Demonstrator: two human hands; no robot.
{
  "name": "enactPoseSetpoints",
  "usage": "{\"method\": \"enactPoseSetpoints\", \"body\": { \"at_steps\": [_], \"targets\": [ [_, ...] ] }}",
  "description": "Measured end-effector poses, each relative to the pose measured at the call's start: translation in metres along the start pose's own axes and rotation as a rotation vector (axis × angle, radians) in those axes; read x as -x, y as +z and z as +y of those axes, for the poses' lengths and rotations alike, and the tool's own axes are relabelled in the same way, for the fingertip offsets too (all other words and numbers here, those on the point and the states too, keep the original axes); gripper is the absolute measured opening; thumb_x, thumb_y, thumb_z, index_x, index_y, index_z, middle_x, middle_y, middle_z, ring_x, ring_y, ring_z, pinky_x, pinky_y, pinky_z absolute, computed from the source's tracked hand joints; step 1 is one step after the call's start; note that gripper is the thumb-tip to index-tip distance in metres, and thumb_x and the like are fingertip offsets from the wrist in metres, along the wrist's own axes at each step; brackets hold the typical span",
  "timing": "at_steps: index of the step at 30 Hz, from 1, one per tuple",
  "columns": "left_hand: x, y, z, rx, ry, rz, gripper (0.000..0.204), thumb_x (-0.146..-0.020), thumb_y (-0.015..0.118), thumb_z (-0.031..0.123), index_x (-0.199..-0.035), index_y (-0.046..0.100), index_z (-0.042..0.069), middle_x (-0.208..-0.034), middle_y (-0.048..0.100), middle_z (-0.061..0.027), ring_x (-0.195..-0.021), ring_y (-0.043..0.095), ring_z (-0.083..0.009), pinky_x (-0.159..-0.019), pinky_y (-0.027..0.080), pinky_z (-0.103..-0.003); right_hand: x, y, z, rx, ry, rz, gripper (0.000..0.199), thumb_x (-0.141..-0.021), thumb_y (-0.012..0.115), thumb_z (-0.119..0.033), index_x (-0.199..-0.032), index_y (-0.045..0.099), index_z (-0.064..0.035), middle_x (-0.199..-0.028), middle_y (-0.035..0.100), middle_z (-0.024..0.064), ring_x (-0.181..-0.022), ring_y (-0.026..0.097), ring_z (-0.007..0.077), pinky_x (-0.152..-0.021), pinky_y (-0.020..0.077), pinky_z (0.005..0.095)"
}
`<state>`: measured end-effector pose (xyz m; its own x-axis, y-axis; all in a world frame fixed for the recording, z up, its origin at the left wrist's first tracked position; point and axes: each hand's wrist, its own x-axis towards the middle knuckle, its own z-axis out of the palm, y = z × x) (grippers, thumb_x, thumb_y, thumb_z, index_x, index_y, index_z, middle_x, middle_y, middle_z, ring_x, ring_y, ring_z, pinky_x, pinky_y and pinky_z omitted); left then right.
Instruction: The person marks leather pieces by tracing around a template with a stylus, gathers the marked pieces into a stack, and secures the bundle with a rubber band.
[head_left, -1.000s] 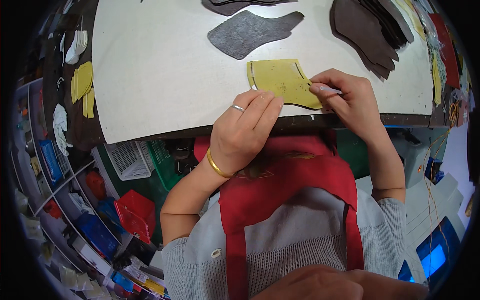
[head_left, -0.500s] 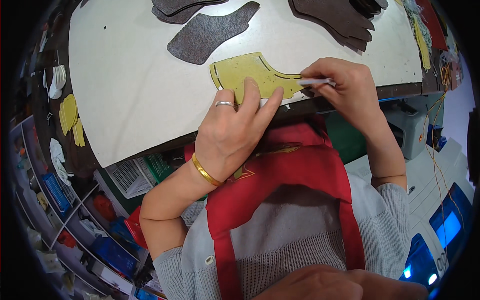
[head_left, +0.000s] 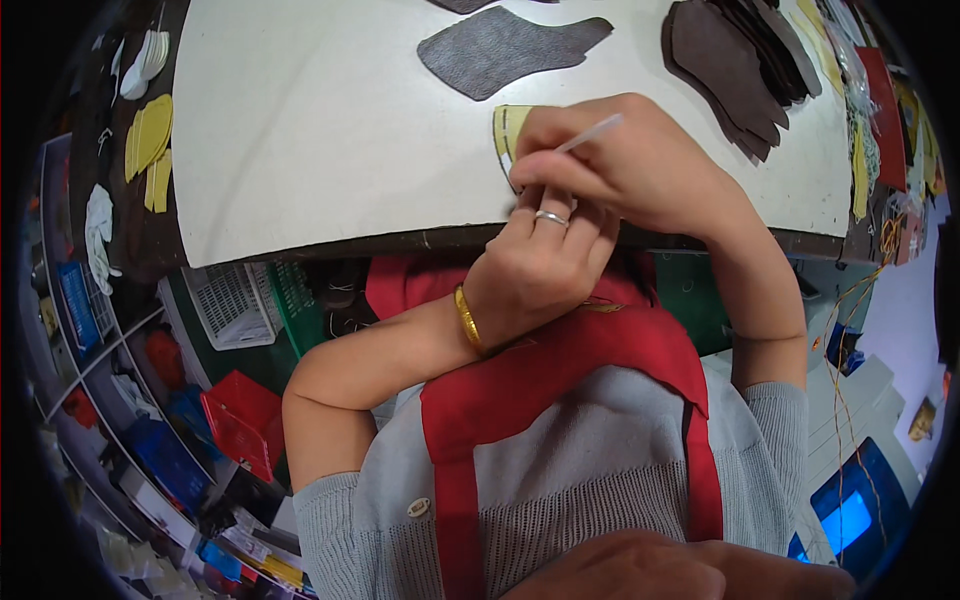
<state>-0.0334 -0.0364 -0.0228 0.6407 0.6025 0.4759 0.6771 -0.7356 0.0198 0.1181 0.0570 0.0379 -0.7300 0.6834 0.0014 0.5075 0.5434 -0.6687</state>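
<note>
On the worktop's near edge lies a yellow template (head_left: 514, 124) with black dashes along its border; most of it is hidden beneath my hands. My left hand (head_left: 535, 265), with a ring and a gold bangle, has its fingers bent and close together over the template, the tips covered by my right hand. Crossing above it, my right hand (head_left: 630, 160) pinches a thin white pen-like stick (head_left: 595, 132), whose tip is hidden at the template's left end. Just beyond lies a dark brown leather piece (head_left: 500, 52).
Stacked brown leather pieces (head_left: 725, 75) rest at the far right of the white worktop (head_left: 300, 130). Yellow pattern pieces (head_left: 150, 140) and a white glove (head_left: 100, 235) lie along the left edge. Below stand a white basket (head_left: 235, 305) and a red bin (head_left: 245, 420).
My right hand with the stick has swung left from the template's narrow right end to its left end, crossing over my left hand. The left fingers, spread before, are now closer together. The view has shifted.
</note>
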Motion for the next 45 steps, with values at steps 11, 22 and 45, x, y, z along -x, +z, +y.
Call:
{"method": "enactPoseSetpoints", "body": {
  "at_steps": [11,22,45],
  "targets": [
    [-0.019,-0.005,-0.003,-0.047,-0.033,-0.027,0.028,-0.080,0.065,0.019,-0.105,0.070,0.007,-0.106,0.069,-0.0093,-0.080,0.067,-0.0218,-0.064,0.057,-0.026,0.019,-0.007,0.023,-0.005,0.161,0.407,0.025,-0.099,0.063,-0.026,-0.099,0.070,-0.0019,-0.087,0.070,0.0076,-0.078,0.071,0.0248,-0.070,0.0564,0.0326],
    [-0.026,-0.003,-0.002,-0.059,-0.033,-0.032,0.032,-0.078,0.066,0.015,-0.109,0.074,0.010,-0.112,0.071,-0.0067,-0.073,0.062,-0.0182,-0.056,0.051,-0.023,0.053,-0.003,0.027,-0.203,0.248,0.339,0.029,-0.104,0.056,-0.023,-0.104,0.066,0.0040,-0.099,0.069,0.0093,-0.082,0.070,0.0215,-0.072,0.0551,0.0311],
    [-0.028,-0.009,-0.009,-0.061,-0.084,-0.060,0.027,-0.080,0.071,0.019,-0.107,0.074,0.020,-0.102,0.069,0.0039,-0.069,0.059,-0.0146,-0.052,0.049,-0.024,0.075,-0.007,0.020,0.011,0.309,0.387,0.023,-0.095,0.063,-0.024,-0.092,0.066,-0.0013,-0.084,0.069,0.0165,-0.084,0.067,0.0393,-0.072,0.0531,0.0455]
  ]
}}
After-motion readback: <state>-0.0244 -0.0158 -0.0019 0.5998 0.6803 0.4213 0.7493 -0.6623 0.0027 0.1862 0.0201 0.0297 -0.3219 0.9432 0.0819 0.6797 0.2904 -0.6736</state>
